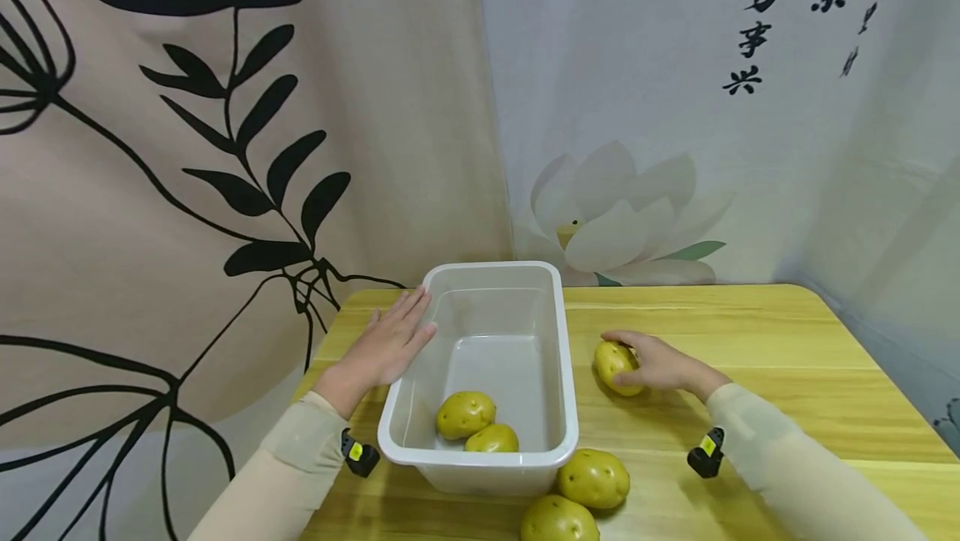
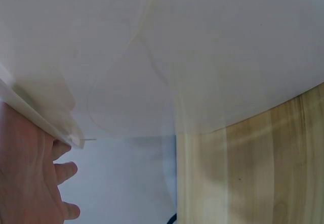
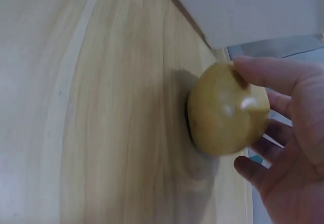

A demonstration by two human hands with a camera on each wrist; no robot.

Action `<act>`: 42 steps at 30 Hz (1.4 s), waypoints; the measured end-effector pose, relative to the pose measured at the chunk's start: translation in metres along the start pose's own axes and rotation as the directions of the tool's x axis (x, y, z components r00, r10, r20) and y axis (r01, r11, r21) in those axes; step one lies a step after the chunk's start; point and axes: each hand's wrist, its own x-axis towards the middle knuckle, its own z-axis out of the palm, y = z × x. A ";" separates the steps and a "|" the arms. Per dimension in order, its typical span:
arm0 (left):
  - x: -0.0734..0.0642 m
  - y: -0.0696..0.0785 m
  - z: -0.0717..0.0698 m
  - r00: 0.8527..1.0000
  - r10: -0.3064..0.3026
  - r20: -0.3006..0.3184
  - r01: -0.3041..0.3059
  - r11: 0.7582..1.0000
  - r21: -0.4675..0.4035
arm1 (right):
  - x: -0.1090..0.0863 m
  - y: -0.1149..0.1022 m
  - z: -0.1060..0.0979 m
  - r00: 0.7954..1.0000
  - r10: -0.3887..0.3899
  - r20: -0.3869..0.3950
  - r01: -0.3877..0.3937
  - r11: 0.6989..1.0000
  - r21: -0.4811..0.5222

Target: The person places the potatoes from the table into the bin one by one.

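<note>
My left hand (image 1: 386, 341) rests with straight fingers on the left rim of a white plastic tub (image 1: 567, 374). In the left wrist view, the fingers (image 2: 66, 172) lie along the outside of the tub's edge. Right of the tub, my right hand (image 1: 663, 362) grips a yellow potato (image 1: 617, 368) low over the table. Seen from the right wrist, the thumb presses one side of this potato (image 3: 225, 113) and the curled fingers are partly hidden behind it. Inside the tub, two potatoes lie near its front end, one (image 1: 465, 414) behind the other (image 1: 492, 439).
Two more potatoes sit on the wooden table (image 1: 720, 324) by the tub's front right corner, one (image 1: 594, 478) against the other (image 1: 559, 520). A curtain with black leaf prints (image 1: 405, 107) and a pale curtain with a flower (image 1: 622, 216) hang behind the table.
</note>
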 end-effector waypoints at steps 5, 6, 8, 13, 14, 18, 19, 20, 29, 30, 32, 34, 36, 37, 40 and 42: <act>0.000 0.001 0.001 1.000 -0.005 0.008 0.005 1.000 -0.003 | 0.007 -0.006 0.006 1.000 -0.011 0.000 0.011 1.000 0.000; 0.000 0.001 0.001 1.000 -0.005 0.008 0.005 1.000 -0.003 | 0.009 -0.007 0.008 1.000 -0.012 -0.002 0.012 1.000 -0.008; 0.000 0.000 0.002 1.000 -0.003 0.006 0.003 1.000 -0.001 | 0.012 -0.008 0.011 1.000 -0.013 -0.006 0.013 1.000 -0.021; 0.000 -0.001 0.003 1.000 -0.006 0.005 0.006 1.000 -0.010 | 0.019 -0.008 0.019 1.000 -0.003 -0.019 0.002 1.000 -0.025; 0.000 0.000 0.003 1.000 -0.008 0.006 0.008 1.000 -0.013 | 0.020 -0.007 0.020 1.000 -0.003 -0.021 0.003 1.000 -0.028; -0.001 0.001 0.002 1.000 -0.012 0.006 0.012 1.000 -0.024 | 0.024 -0.004 0.026 0.999 -0.008 -0.033 0.006 0.998 -0.059; -0.001 0.001 0.002 1.000 -0.012 0.006 0.012 1.000 -0.026 | 0.024 -0.003 0.027 0.999 -0.008 -0.038 0.005 0.998 -0.069; -0.001 0.001 0.002 1.000 -0.011 0.006 0.011 1.000 -0.027 | 0.025 -0.003 0.028 0.999 -0.010 -0.043 0.006 0.997 -0.083; 0.002 -0.002 0.002 1.000 -0.006 0.007 0.006 1.000 -0.019 | 0.027 -0.005 0.032 0.996 -0.019 -0.085 0.005 0.986 -0.167; 0.002 -0.002 0.002 1.000 -0.006 0.007 0.006 1.000 -0.019 | 0.027 -0.005 0.033 0.996 -0.019 -0.091 0.002 0.983 -0.181; 0.003 -0.003 0.003 1.000 -0.010 0.010 0.011 1.000 -0.019 | 0.028 -0.005 0.035 0.994 -0.019 -0.106 -0.003 0.979 -0.205; 0.003 -0.003 0.003 1.000 -0.008 0.011 0.008 1.000 -0.017 | 0.028 -0.006 0.036 0.993 -0.010 -0.115 -0.014 0.977 -0.213; 0.003 -0.003 0.003 1.000 -0.010 0.013 0.011 1.000 -0.017 | 0.028 -0.006 0.036 0.992 -0.014 -0.127 -0.014 0.975 -0.223; 0.002 -0.003 0.002 1.000 -0.010 0.013 0.011 1.000 -0.019 | 0.028 -0.006 0.037 0.991 -0.010 -0.132 -0.020 0.974 -0.224; 0.002 -0.002 0.002 1.000 -0.007 0.010 0.007 1.000 -0.018 | 0.028 -0.004 0.038 0.988 -0.004 -0.152 -0.031 0.973 -0.230; 0.002 -0.002 0.002 1.000 -0.006 0.008 0.006 1.000 -0.018 | 0.028 -0.003 0.039 0.987 0.002 -0.161 -0.039 0.973 -0.228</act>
